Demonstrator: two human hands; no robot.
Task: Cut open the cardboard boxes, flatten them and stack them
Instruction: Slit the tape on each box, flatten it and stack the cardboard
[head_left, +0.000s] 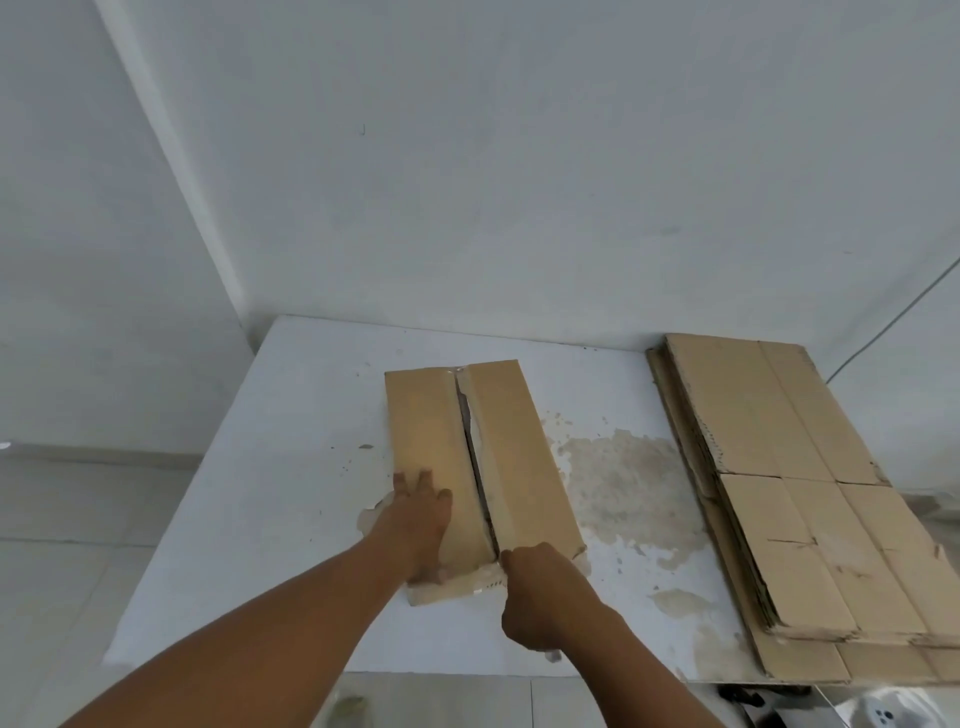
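A brown cardboard box (514, 447) lies on the white table (291, 519), its top seam split open along the middle from far end to near end. My left hand (421, 519) presses flat on the box's left flap, fingers straight. At the near end of the seam my right hand (540, 592) is curled into a fist round a small tool, of which only a pale tip shows below the hand; I cannot tell what it is. A stack of flattened boxes (800, 483) lies at the table's right side.
White walls meet in a corner behind the table. The tabletop has worn, stained patches (623, 483) between the box and the stack. A thin cable (893, 317) runs down the right wall. Tiled floor shows at left and below the table's near edge.
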